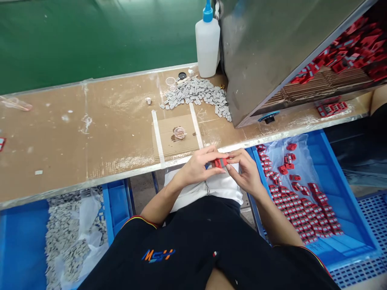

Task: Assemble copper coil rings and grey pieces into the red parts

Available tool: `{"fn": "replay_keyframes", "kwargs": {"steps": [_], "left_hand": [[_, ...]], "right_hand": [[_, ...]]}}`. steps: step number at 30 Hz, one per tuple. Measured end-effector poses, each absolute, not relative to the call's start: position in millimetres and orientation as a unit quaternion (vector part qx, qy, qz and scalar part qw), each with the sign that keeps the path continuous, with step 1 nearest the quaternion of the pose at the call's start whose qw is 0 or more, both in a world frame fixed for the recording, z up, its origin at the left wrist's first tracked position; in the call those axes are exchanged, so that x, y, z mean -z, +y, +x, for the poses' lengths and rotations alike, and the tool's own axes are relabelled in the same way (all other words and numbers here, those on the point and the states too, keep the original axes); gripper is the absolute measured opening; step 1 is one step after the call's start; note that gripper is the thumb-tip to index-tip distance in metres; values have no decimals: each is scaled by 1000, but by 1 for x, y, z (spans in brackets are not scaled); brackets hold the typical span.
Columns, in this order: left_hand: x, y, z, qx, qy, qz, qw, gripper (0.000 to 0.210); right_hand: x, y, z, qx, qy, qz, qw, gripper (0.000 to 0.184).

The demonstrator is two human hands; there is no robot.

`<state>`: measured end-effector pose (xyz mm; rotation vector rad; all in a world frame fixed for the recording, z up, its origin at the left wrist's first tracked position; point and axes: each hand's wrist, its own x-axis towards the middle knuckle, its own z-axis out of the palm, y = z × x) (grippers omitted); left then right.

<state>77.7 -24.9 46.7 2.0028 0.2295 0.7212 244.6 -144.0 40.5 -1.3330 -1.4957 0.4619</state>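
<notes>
Between my two hands, just in front of the table edge, is a small red block with a grey face (221, 162). My left hand (202, 164) pinches it from the left, thumb below and fingers above. From the right, my right hand (244, 169) has its thumb and fingertips closed on the block's other end. Beyond them a small plastic cup (179, 133) with a thin stick stands on a cardboard piece (163, 139) stained dark around the cup. Behind it lies a heap of small grey tiles (198, 92).
A white bottle with a blue cap (207, 48) stands beside a large metal box (256, 48) holding red pieces (359, 44). At lower right, a blue crate (350, 217) contains rows of red blocks (302, 209). Grey pieces (65, 233) fill a crate at lower left.
</notes>
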Motion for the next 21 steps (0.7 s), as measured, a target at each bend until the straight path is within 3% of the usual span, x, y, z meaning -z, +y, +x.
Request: {"fn": "replay_keyframes", "kwargs": {"steps": [7, 15, 21], "left_hand": [[-45, -22, 80, -276, 102, 818, 494, 44], [-61, -21, 80, -246, 103, 831, 488, 39], [-54, -14, 92, -167, 133, 761, 612, 51]], "right_hand": [[-55, -144, 254, -205, -674, -560, 437, 6], [-45, -141, 246, -163, -674, -538, 479, 12], [-41, -162, 280, -151, -602, -607, 496, 13]]}}
